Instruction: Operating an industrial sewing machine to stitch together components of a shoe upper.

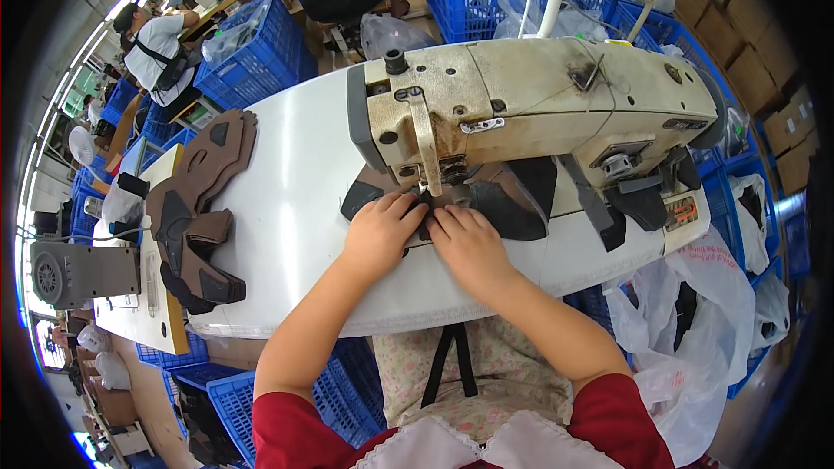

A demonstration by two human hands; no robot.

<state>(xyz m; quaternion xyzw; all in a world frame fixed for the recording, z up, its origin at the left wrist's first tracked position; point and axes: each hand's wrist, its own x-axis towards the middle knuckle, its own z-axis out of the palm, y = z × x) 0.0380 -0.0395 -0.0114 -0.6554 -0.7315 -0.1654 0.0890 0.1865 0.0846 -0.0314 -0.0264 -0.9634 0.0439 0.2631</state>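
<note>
Both hands lay palm-down with fingers flat and close together, pressing rather than clamping: the left hand (380,227) and the right hand (469,241) met side by side at the centre of the frame, fingertips pointing up toward the needle area, holding down a dark grey and brown shaped piece of shoe-upper material (504,200) on the white curved sewing table (287,208). Neither hand closed around the piece; each simply pinned it to the tabletop. That piece sat directly beneath the head of the worn cream-coloured industrial sewing machine (530,100), which stretched across the upper centre and right of the frame. Bare forearms rose from the lower edge, converging in a V from red short sleeves. At the left of the frame, well apart from the hands, a stack of brown and dark grey cut shoe-upper pieces (195,208) rested along the table's left edge. Blue plastic crates (252,43) stood in the upper left and upper centre, and white plastic bags (695,313) hung at the lower right. Another person in a white shirt (156,43) sat at the far upper left.
</note>
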